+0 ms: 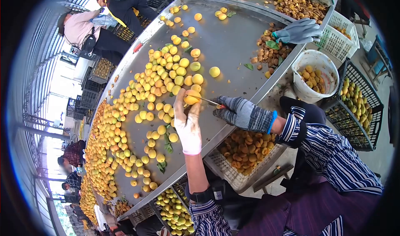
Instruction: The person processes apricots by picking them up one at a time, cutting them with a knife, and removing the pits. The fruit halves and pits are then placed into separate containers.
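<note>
My left hand (188, 125), in a thin pale glove, holds up a yellow-orange apricot (192, 97) between its fingers over the metal table. My right hand (243, 113), in a grey knitted glove with a blue cuff, is closed round the red handle of a small knife (209, 101). The thin blade points left and meets the apricot. Beyond my left hand, many whole apricots (156, 75) lie spread over the metal table (233, 44).
A grey glove (298, 31) rests by brown pits (271, 53). A white bucket (328, 65) and a black crate (371, 140) stand right. Below the table edge, a white basket (233, 184) holds opened fruit. A red object (138, 48) lies at the far edge; people stand beyond.
</note>
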The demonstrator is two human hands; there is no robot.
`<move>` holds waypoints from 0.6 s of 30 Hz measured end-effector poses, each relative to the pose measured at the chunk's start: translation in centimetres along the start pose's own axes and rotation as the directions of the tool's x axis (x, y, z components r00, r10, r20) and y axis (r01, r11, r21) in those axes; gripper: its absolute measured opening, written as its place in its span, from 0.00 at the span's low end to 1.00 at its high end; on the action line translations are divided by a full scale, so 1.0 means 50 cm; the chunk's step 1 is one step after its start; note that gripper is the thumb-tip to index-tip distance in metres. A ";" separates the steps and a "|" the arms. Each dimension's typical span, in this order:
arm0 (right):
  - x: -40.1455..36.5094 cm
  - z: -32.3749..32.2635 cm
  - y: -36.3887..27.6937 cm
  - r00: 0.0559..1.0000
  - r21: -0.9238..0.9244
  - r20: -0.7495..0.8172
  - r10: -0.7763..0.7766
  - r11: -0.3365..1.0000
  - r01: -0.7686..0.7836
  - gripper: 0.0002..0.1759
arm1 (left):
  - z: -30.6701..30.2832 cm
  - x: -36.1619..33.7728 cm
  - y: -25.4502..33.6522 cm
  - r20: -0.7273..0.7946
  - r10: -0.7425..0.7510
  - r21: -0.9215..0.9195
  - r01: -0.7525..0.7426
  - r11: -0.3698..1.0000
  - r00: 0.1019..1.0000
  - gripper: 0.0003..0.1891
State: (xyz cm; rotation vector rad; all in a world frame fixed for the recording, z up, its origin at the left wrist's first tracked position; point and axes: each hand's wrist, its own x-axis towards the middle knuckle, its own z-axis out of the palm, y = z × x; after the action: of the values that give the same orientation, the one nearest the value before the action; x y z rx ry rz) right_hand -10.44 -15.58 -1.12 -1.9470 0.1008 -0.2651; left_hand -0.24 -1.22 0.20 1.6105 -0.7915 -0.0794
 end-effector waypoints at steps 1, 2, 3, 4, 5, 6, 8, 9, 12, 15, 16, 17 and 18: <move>0.003 0.007 0.012 0.999 -0.035 -0.014 -0.032 0.999 0.031 0.17 | 0.003 -0.002 0.007 -0.016 -0.038 -0.082 0.037 0.996 0.999 0.23; 0.005 0.011 0.020 0.998 -0.070 -0.028 -0.064 0.996 0.062 0.16 | 0.002 -0.002 0.006 -0.015 -0.037 -0.082 0.036 0.996 0.999 0.23; 0.005 0.011 0.021 0.998 -0.071 -0.031 -0.062 0.996 0.060 0.16 | 0.001 -0.001 0.002 -0.006 -0.013 -0.048 0.013 0.999 1.000 0.22; 0.006 0.012 0.020 0.999 -0.079 -0.022 -0.040 0.996 0.038 0.16 | 0.001 -0.002 -0.003 0.004 0.012 -0.014 -0.012 1.000 1.000 0.21; 0.006 0.013 0.019 1.000 -0.089 -0.014 -0.017 0.996 0.015 0.16 | 0.004 -0.005 -0.009 0.007 0.013 -0.017 -0.013 1.000 1.000 0.21; 0.006 0.015 0.020 1.000 -0.091 -0.018 -0.015 0.996 0.014 0.16 | 0.009 -0.009 -0.015 0.021 -0.116 -0.183 0.118 0.976 0.993 0.18; 0.008 0.020 0.027 1.000 -0.073 -0.003 0.022 0.997 -0.023 0.16 | 0.017 -0.010 -0.013 0.064 -0.233 -0.343 0.241 0.908 0.970 0.18; 0.011 0.025 0.030 1.000 -0.076 -0.005 0.002 0.997 -0.002 0.18 | 0.019 -0.009 -0.007 0.042 -0.336 -0.373 0.327 0.868 0.941 0.18; 0.010 0.026 0.030 0.999 -0.128 -0.022 0.030 0.991 -0.032 0.21 | 0.028 -0.004 -0.001 0.057 -0.472 -0.422 0.450 0.787 0.880 0.20; 0.010 0.028 0.038 0.999 -0.152 -0.040 -0.004 0.988 -0.003 0.21 | 0.027 -0.001 -0.011 0.066 -0.539 -0.495 0.497 0.713 0.840 0.19; 0.011 0.026 0.035 1.000 -0.170 -0.027 0.016 0.985 -0.020 0.20 | 0.020 -0.006 -0.018 0.075 -0.533 -0.497 0.495 0.712 0.843 0.19; 0.015 0.020 0.030 0.999 -0.198 0.016 0.032 0.980 -0.028 0.21 | 0.012 -0.016 -0.034 -0.035 -0.139 -0.003 0.139 0.990 0.990 0.18; 0.013 0.025 0.035 0.997 -0.132 -0.005 -0.076 0.988 0.075 0.22 | 0.013 -0.021 -0.051 0.075 0.301 0.469 -0.300 0.831 0.951 0.18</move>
State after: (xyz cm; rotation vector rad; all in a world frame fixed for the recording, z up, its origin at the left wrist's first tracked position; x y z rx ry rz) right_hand -9.41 -15.23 -3.10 -2.0840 0.0522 -0.3249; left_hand -0.23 -1.26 -2.64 1.9198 -1.1167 0.3742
